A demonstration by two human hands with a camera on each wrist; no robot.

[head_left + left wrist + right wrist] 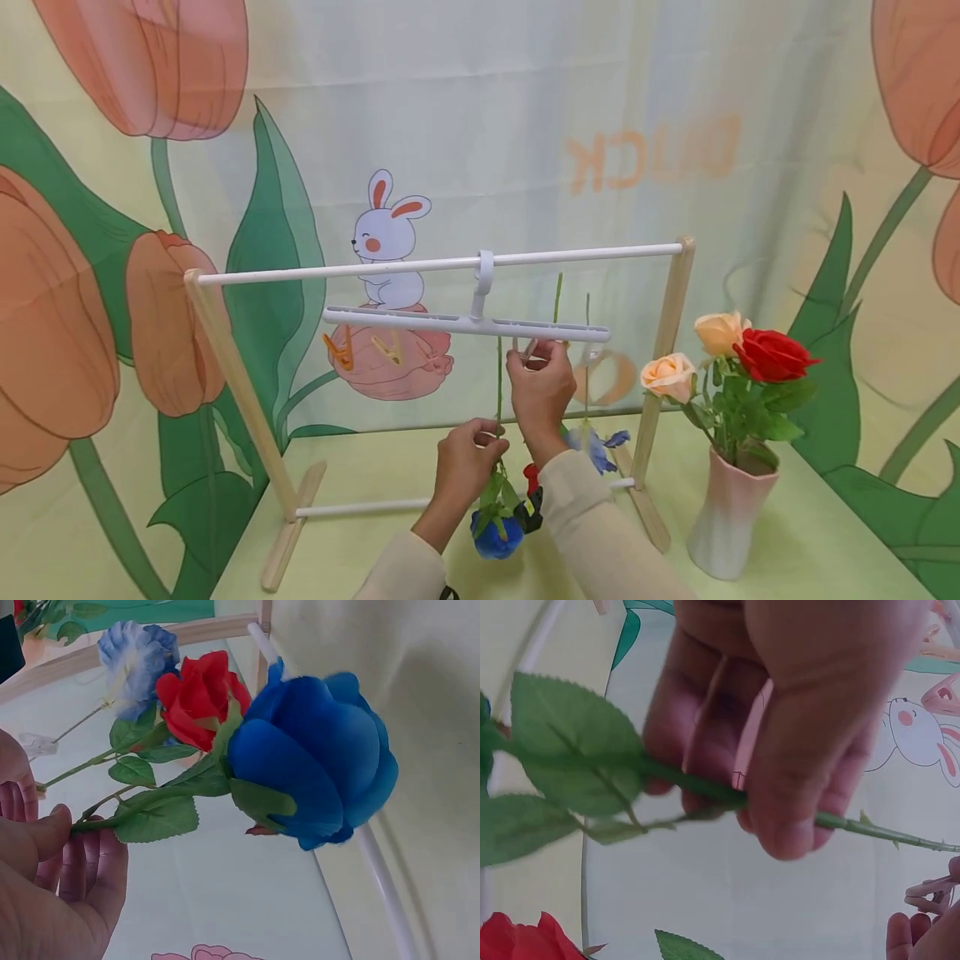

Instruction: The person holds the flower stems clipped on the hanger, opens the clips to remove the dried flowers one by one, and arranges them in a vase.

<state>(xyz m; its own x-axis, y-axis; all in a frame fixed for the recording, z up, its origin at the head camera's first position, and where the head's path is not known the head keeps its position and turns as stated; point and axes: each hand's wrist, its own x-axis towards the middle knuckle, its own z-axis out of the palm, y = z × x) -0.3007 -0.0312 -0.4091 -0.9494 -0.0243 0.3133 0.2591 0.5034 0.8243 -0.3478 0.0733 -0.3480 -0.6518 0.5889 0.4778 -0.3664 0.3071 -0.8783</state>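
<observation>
A blue rose (497,536) hangs bloom downward, its stem pinched by my left hand (467,465) just above the leaves. The left wrist view has that blue rose (315,761) large in front, with thumb and fingertips on the stem. Higher up, my right hand (542,390) pinches a pale clothespin (529,347) under the white hanger (450,322). The upper end of the rose stem (499,375) reaches up beside this clothespin. In the right wrist view the clothespin (928,894) shows between the fingers at lower right. A red rose (201,701) hangs behind the blue one.
The hanger hooks over the white rod (315,272) of a wooden stand. Orange (341,350) and yellow (388,348) clothespins dangle at left. A blue-white flower (592,446) hangs head down at right. A pink-white vase (731,525) of roses stands beside the stand.
</observation>
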